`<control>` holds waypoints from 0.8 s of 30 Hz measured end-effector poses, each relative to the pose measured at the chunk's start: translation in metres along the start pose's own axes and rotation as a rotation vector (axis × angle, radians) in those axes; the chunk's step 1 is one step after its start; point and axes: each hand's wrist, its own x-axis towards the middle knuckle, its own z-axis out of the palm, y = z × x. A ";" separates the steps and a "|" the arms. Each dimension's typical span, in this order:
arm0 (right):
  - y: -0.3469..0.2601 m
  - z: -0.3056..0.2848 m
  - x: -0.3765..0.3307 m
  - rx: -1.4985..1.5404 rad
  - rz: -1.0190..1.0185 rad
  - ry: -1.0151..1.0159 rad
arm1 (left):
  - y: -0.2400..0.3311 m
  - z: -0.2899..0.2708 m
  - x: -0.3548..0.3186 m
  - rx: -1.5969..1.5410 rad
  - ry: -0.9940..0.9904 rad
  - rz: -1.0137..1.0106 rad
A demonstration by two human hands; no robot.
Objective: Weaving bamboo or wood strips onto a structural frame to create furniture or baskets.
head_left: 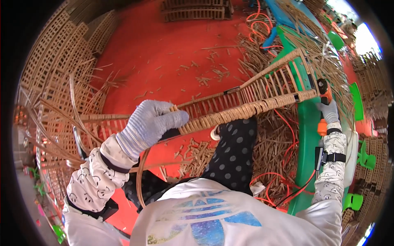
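A long woven frame (236,111) lies across in front of me, its slatted sides joined by a rail wrapped in flat tan strip. My left hand (150,123), in a pale knitted glove, is closed around the near part of this rail, with the thumb against the wrapping. A short end of strip sticks up beside the thumb. Over at the right end of the frame, my gloved right hand (329,112) grips an orange and black power tool (324,91). The tool's black head is close to the frame's corner; whether they touch cannot be told.
Stacked slatted panels (55,57) stand at left, with loose long strips (74,119) near my left arm. A green bench (305,164) is at right, covered farther up by strips. Offcuts (199,158) and red hoses (287,135) lie on the red floor (164,53).
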 end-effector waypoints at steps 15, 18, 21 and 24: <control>-0.238 -0.108 -0.261 0.708 -0.104 -0.628 | -0.018 -0.013 0.019 -0.100 -0.233 -0.054; -0.218 -0.085 -0.276 0.828 -0.062 -0.714 | -0.012 -0.009 0.013 0.074 -0.212 0.016; -0.177 -0.049 -0.294 1.402 0.269 -0.927 | 0.000 -0.014 0.005 0.129 -0.226 -0.039; -0.174 -0.051 -0.291 1.215 0.115 -0.952 | -0.014 -0.008 0.015 0.129 -0.222 -0.019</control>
